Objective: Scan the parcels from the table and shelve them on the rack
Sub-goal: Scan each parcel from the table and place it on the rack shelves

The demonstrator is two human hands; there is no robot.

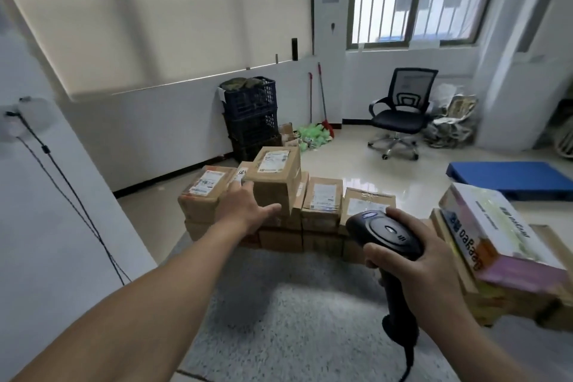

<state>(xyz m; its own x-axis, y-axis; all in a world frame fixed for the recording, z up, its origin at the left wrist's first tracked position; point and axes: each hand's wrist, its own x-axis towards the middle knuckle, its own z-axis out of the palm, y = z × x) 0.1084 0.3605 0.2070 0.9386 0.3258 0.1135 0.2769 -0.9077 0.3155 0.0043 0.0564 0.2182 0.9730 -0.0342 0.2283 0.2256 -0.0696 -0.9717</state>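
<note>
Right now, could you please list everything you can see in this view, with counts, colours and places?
cardboard parcels: about ten, some hidden, brown, stacked along the table's far edge
table: one, speckled grey, nearest the camera
printed carton: one, white, pink and green, atop brown boxes at right
barcode scanner: one, black, held at right
office chair: one, black, below the window
crates: three, dark blue, stacked against the wall
brooms: two, red handles, leaning in the corner
mat: one, blue, on the floor at right
left hand: one, fingers straight, reaching at the tallest parcel
right hand: one, gripping the scanner's handle
</note>
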